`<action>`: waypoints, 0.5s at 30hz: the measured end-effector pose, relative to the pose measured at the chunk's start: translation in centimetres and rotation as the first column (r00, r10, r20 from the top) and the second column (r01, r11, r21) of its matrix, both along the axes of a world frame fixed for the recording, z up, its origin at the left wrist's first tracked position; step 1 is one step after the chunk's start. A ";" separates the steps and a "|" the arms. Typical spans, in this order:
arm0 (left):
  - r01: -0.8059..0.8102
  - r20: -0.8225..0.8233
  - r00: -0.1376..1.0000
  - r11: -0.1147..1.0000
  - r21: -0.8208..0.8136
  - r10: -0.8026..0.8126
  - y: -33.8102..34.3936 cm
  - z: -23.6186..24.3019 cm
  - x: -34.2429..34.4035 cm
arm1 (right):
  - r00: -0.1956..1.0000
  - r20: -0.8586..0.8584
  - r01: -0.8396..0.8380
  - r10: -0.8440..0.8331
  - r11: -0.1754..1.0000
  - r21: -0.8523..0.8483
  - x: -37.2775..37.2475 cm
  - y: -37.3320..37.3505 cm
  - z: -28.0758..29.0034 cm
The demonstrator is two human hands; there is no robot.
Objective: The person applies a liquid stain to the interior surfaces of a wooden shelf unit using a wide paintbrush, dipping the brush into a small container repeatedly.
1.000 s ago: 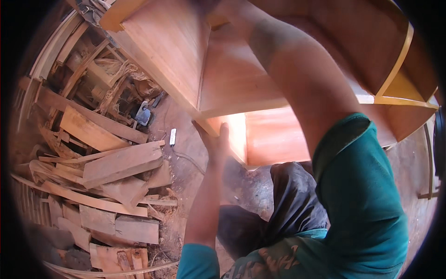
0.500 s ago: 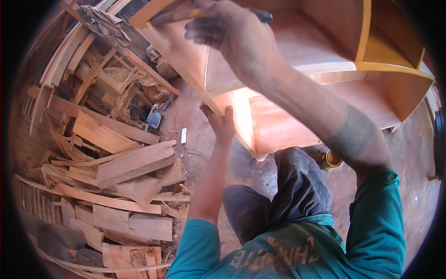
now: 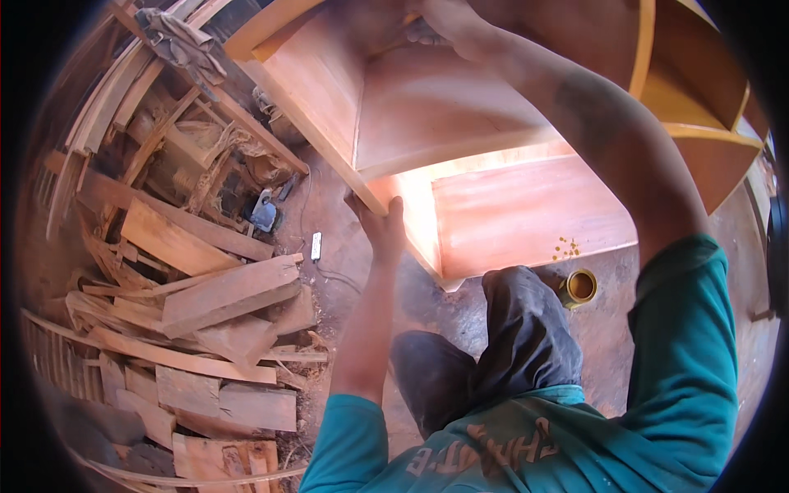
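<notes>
A wooden shelf unit (image 3: pixel 509 209) with several compartments fills the upper part of the view. My left hand (image 3: pixel 380 226) is closed around the front edge of its left side panel, low down. Deep in the upper left compartment, my right hand (image 3: pixel 444 25) is closed on a paintbrush (image 3: pixel 412 18). Only a yellowish bit of the brush shows; my hand and the picture's upper rim hide the rest. Beside my knee stands an open can (image 3: pixel 580 286) of amber liquid. Several amber spots (image 3: pixel 565 247) show just above it, by the unit's lower edge.
Offcuts and boards (image 3: pixel 230 296) lie piled on the floor at left. A white power strip (image 3: pixel 316 246) with a cable and a blue tool (image 3: pixel 264 211) lie between pile and unit. A cloth (image 3: pixel 181 45) hangs on a timber at upper left.
My right hand has moved away from the left panel's front edge, rightward and deeper into the compartment, taking the brush along. My left hand keeps its hold. The view has shifted slightly.
</notes>
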State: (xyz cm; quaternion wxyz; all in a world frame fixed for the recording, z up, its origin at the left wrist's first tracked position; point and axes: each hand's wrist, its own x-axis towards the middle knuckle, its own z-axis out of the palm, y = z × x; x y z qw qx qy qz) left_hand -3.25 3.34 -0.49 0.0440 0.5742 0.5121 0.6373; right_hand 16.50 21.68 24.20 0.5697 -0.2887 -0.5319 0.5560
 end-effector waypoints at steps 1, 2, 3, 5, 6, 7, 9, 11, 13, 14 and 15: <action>-0.034 -0.071 0.997 0.999 -0.018 0.032 0.2 0.0 0.1 | 0.994 0.105 0.035 -0.039 0.999 0.038 -0.7 2.0 0.2; -0.058 -0.066 0.996 0.998 -0.016 0.057 0.0 -0.3 -0.4 | 0.978 0.197 0.050 -0.063 0.996 0.072 -2.3 3.9 0.0; -0.046 -0.048 0.998 0.999 -0.005 0.046 0.0 -0.6 -0.8 | 0.979 0.201 0.025 -0.039 0.997 0.074 -3.8 5.6 -0.4; -0.045 -0.008 0.999 0.999 0.023 0.045 0.4 -1.1 -0.5 | 0.991 0.128 0.004 -0.029 0.981 0.194 -5.9 9.2 -1.3; -0.059 -0.027 0.998 0.998 0.032 0.060 0.4 -0.9 0.1 | 0.990 0.140 -0.016 -0.014 0.978 0.206 -6.6 11.0 -1.8; -0.066 -0.042 0.997 0.996 0.053 0.068 0.9 -0.3 0.7 | 0.969 0.247 -0.047 -0.028 0.955 0.293 -6.7 12.7 -1.6; -0.075 -0.052 0.996 0.994 0.076 0.079 1.1 0.5 1.4 | 0.936 0.350 -0.099 -0.037 0.927 0.362 -6.4 14.0 -1.5; -0.077 -0.066 0.995 0.995 0.067 0.081 0.6 -0.2 1.2 | 0.959 0.209 -0.233 0.193 0.955 0.184 -6.3 13.0 -2.4; -0.063 -0.086 0.994 0.995 0.081 0.070 0.4 -0.3 1.0 | 0.952 0.254 -0.205 0.171 0.972 0.116 -6.1 11.2 -2.5; -0.063 -0.088 0.994 0.995 0.075 0.069 0.2 -0.4 0.5 | 0.943 0.295 -0.180 0.156 0.982 0.057 -6.2 9.4 -2.1; -0.084 -0.155 0.983 0.993 0.083 0.096 0.2 -0.5 0.1 | 0.944 0.294 -0.175 0.152 0.983 0.052 -5.6 7.7 -1.6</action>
